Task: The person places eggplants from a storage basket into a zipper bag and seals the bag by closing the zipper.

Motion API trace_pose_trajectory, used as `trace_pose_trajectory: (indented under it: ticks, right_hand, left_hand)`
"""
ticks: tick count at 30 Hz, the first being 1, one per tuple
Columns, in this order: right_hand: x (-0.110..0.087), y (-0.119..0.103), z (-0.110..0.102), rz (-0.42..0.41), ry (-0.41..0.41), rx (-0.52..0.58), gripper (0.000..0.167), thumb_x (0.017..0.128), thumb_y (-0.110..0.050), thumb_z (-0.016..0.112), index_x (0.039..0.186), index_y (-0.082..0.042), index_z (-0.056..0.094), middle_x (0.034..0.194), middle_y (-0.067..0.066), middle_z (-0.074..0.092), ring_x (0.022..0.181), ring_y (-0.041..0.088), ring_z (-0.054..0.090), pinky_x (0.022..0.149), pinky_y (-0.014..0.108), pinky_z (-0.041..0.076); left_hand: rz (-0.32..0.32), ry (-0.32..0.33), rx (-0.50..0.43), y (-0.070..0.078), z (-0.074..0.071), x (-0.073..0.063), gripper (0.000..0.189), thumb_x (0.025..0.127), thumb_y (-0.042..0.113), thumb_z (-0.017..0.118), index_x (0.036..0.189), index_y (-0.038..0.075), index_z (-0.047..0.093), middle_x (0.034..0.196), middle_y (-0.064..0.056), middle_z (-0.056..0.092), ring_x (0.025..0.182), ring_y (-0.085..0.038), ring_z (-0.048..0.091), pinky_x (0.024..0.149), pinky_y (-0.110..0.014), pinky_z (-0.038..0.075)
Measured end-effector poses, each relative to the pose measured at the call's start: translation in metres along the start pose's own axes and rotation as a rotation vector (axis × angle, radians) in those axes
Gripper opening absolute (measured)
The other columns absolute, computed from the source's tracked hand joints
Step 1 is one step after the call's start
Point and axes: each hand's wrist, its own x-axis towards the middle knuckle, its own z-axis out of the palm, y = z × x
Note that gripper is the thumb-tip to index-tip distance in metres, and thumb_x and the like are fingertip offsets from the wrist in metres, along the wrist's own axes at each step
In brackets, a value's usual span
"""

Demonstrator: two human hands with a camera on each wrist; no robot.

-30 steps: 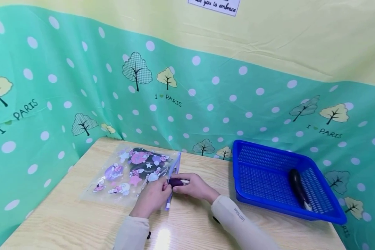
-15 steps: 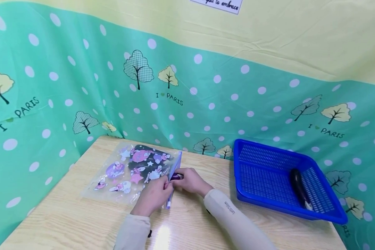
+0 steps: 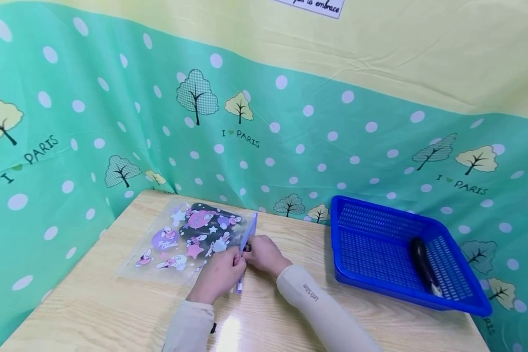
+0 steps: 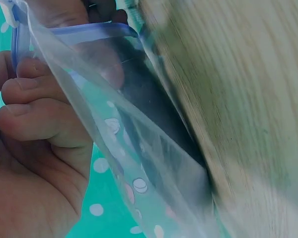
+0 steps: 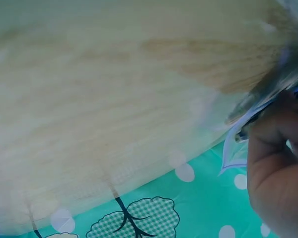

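A clear zip bag [image 3: 165, 261] with cartoon prints and a purple zip edge lies flat on the table, dark eggplants [image 4: 159, 109] showing through its plastic. My left hand [image 3: 217, 274] pinches the bag's edge near its mouth, thumb on top; in the left wrist view that hand [image 4: 44, 148] has its fingers curled at the zip. At the mouth, my right hand [image 3: 266, 255] holds the end of an eggplant [image 3: 247, 248], mostly hidden by the fingers and bag. The right wrist view shows this hand [image 5: 280, 153] curled beside the opened zip edge [image 5: 228, 153].
To the right stands a blue perforated basket [image 3: 365, 286], another eggplant [image 3: 424, 264] lying along its right side. The wooden table [image 3: 127, 313] meets a green dotted curtain [image 3: 158, 146] at the back and left.
My right hand has moved left and slightly away from me to the bag's mouth, taking the eggplant inward until little of it shows. My left hand has kept its hold on the edge.
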Motion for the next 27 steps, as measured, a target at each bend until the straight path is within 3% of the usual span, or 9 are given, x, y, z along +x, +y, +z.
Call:
trace_pose_trajectory:
  ticks: [5,11,15,21,27]
  right_hand:
    - [-0.003,0.002,-0.006,-0.056,-0.046,0.1,0.017,0.087,-0.012,0.075,0.104,-0.007,0.072,0.09,0.002,0.069,0.08,0.013,0.06,0.08,0.029,0.052]
    - [-0.004,0.005,-0.011,-0.101,-0.045,0.168,0.015,0.091,-0.006,0.072,0.106,-0.006,0.073,0.091,0.003,0.07,0.077,0.012,0.061,0.073,0.027,0.052]
    - [0.0,0.006,-0.006,-0.145,-0.006,0.079,0.013,0.09,-0.011,0.073,0.103,-0.008,0.074,0.089,0.001,0.071,0.08,0.011,0.062,0.078,0.027,0.052]
    - [0.005,0.001,0.001,-0.106,-0.009,-0.091,0.002,0.089,-0.013,0.073,0.09,-0.012,0.073,0.079,-0.003,0.061,0.073,0.014,0.057,0.072,0.031,0.051]
    - [0.001,-0.006,-0.002,-0.054,-0.018,-0.196,0.022,0.087,-0.016,0.071,0.068,-0.016,0.061,0.075,-0.003,0.055,0.068,0.015,0.053,0.067,0.033,0.05]
  left_hand:
    - [0.025,0.013,0.012,0.0,0.001,0.001,0.02,0.094,0.019,0.056,0.076,0.016,0.047,0.063,0.001,0.043,0.056,-0.015,0.046,0.05,-0.032,0.036]
    - [0.022,0.008,0.014,-0.001,0.002,0.001,0.024,0.097,0.02,0.057,0.076,0.015,0.046,0.062,0.001,0.043,0.055,-0.015,0.045,0.05,-0.031,0.036]
    - [0.004,-0.001,0.006,0.0,0.001,0.001,0.023,0.097,0.02,0.056,0.076,0.015,0.047,0.063,0.001,0.043,0.057,-0.015,0.046,0.05,-0.031,0.036]
    - [0.022,0.005,-0.003,0.0,0.0,0.0,0.022,0.095,0.019,0.056,0.076,0.015,0.047,0.063,0.001,0.043,0.056,-0.015,0.045,0.05,-0.031,0.036]
    - [0.016,0.005,-0.001,-0.001,0.001,0.0,0.019,0.093,0.017,0.055,0.076,0.015,0.047,0.063,0.001,0.043,0.055,-0.014,0.045,0.049,-0.031,0.035]
